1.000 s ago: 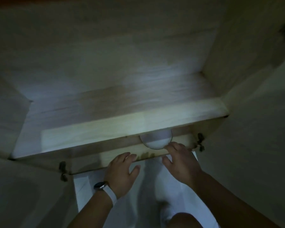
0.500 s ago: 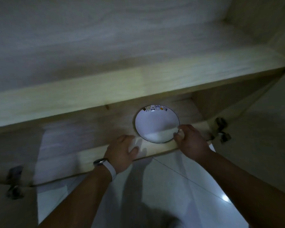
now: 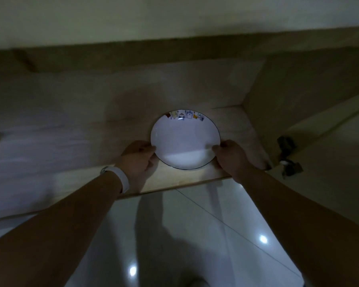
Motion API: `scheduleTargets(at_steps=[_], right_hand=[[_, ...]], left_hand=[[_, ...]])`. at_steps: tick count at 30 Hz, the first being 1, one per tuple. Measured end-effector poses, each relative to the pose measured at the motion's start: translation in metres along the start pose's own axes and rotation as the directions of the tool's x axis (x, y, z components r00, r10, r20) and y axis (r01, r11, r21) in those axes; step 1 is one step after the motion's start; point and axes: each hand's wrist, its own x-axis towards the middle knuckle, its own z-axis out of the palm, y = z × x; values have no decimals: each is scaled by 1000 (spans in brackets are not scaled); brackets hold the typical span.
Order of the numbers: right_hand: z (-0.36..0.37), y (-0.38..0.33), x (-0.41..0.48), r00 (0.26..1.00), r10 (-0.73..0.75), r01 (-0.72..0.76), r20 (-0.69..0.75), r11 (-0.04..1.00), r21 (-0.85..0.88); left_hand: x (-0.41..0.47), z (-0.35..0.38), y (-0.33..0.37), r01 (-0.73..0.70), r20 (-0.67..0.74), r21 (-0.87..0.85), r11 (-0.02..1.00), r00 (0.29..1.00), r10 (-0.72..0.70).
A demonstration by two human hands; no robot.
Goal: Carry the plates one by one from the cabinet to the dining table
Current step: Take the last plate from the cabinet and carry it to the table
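Observation:
A white plate (image 3: pixel 184 139) with a thin dark rim and small coloured pictures along its far edge sits near the front of the lower cabinet shelf (image 3: pixel 71 146). My left hand (image 3: pixel 138 160), with a white watch band on the wrist, grips the plate's left edge. On the opposite edge, my right hand (image 3: pixel 230 156) holds the plate with the thumb on top. Whether the plate rests on the shelf or is just off it, I cannot tell. The scene is dim.
An upper wooden shelf (image 3: pixel 174 46) overhangs the plate closely. The cabinet's right side wall (image 3: pixel 298 90) stands near my right hand, with a door hinge (image 3: pixel 288 158) beside it. Below the shelf edge lies glossy white tiled floor (image 3: pixel 195 235).
The view dropped lower and closer to the bottom shelf, showing the whole plate. My left hand moved from the shelf's front edge onto the plate's left rim; both hands now grip it.

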Motion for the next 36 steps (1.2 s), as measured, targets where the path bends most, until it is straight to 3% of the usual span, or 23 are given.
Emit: scheduleTargets(at_steps=[4, 10, 17, 21, 26, 30, 36], right_hand=[[2, -5, 6, 1000, -1, -2, 29, 995, 103], [7, -12, 8, 994, -41, 16, 106, 973, 231], [0, -3, -15, 981, -71, 23, 181, 967, 253], [3, 5, -33, 986, -69, 20, 151, 951, 309], [1, 2, -64, 993, -85, 53, 78, 940, 338], [-3, 0, -100, 997, -80, 77, -4, 937, 339], [-32, -16, -181, 999, 9, 6, -39, 924, 381]], left_hand=[[14, 8, 7, -16, -7, 101, 995, 1000, 16], [23, 19, 13, 0, -73, 99, 995, 997, 7], [-11, 31, 14, -46, -139, -198, 979, 990, 18], [-27, 27, 3, -76, -206, -204, 976, 978, 33], [-56, 24, -1, -14, -188, -370, 929, 980, -60], [-97, 18, 11, -14, -204, -406, 914, 976, -76], [-176, 4, 40, 50, -175, -438, 898, 975, -140]])
